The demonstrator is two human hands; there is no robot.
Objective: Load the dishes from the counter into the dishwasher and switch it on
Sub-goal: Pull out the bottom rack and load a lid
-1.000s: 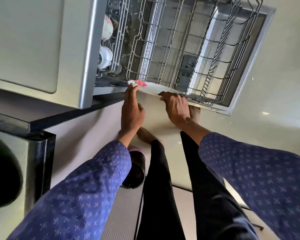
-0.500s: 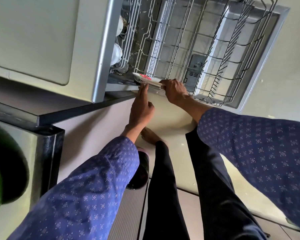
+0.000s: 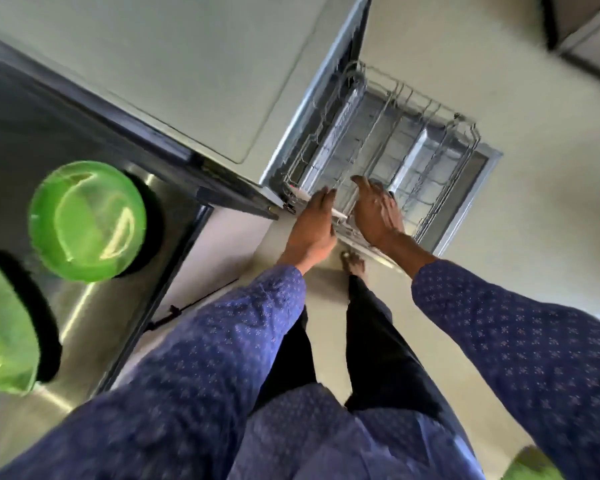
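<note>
A steel counter (image 3: 94, 306) fills the left of the frame, with two translucent green bowls (image 3: 87, 220) on it at the left edge. Right of centre, the dishwasher's wire rack (image 3: 413, 161) stands pulled out over the open door (image 3: 465, 202). Just below it both hands meet: the left hand (image 3: 314, 226) lies against a white plate (image 3: 338, 213) at the rack's near edge, though blur hides whether it grips. The right hand (image 3: 374, 213) hovers with fingers spread and loose, holding nothing.
</note>
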